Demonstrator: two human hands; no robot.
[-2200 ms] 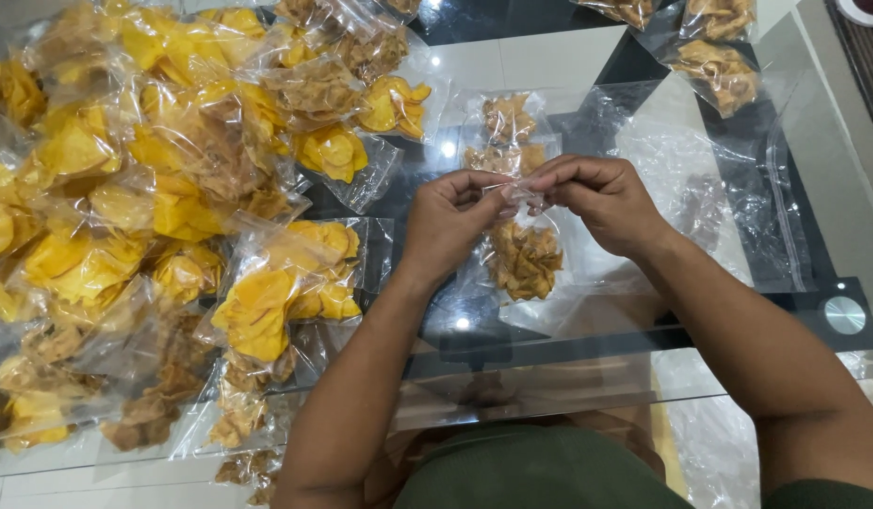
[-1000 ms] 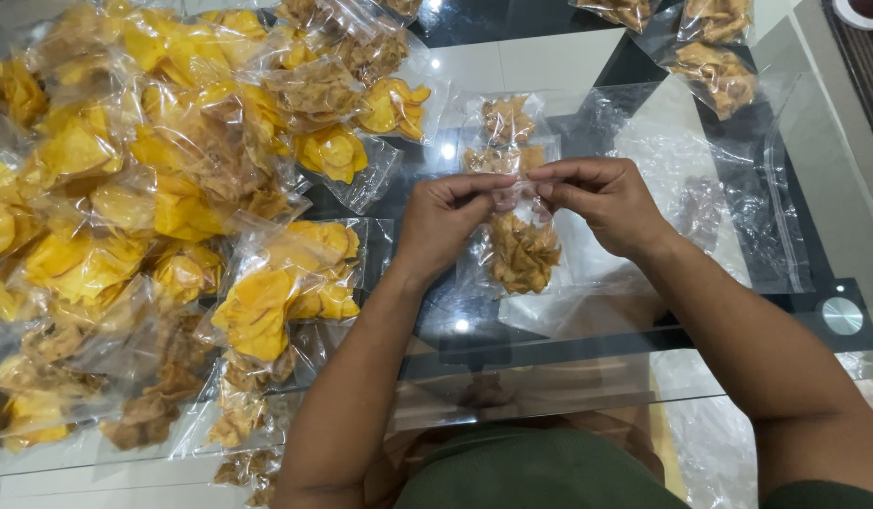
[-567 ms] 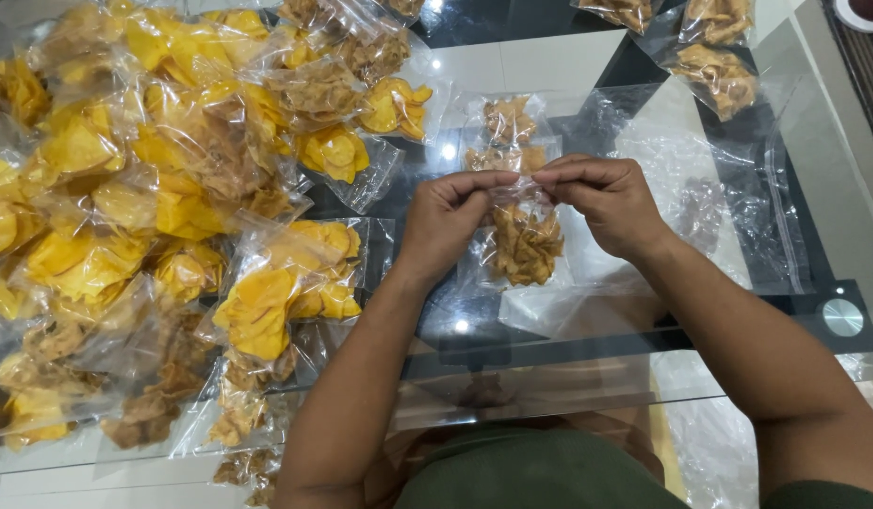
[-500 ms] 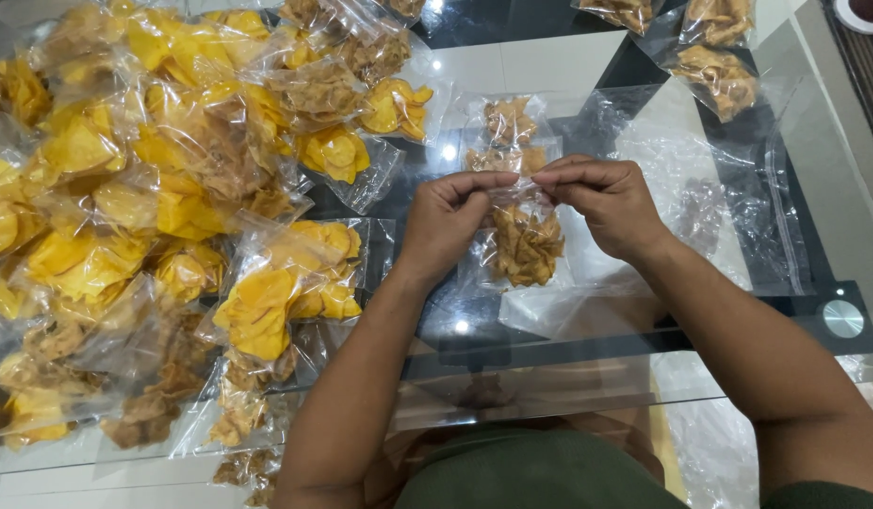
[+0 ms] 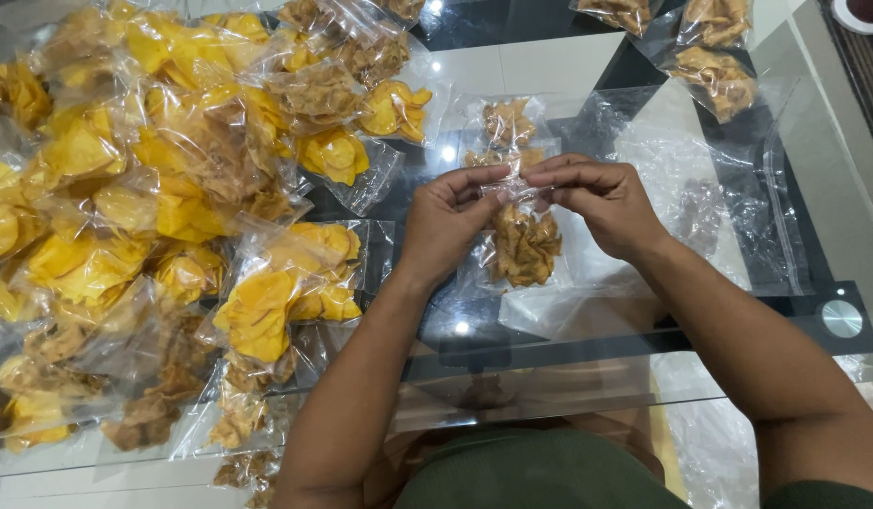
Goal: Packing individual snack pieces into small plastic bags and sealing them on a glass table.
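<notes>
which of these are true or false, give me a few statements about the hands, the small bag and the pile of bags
1. Both hands pinch the top of one small clear bag of brown chips. True: the left hand and right hand meet at its top edge.
2. The big pile of packed bags lies on the person's right. False: it lies to the left.
3. The table has a glass top. True.
4. The held bag contains bright yellow chips. False: its chips are brown.
5. The left hand rests flat on the table. False: it is raised, gripping the bag.
</notes>
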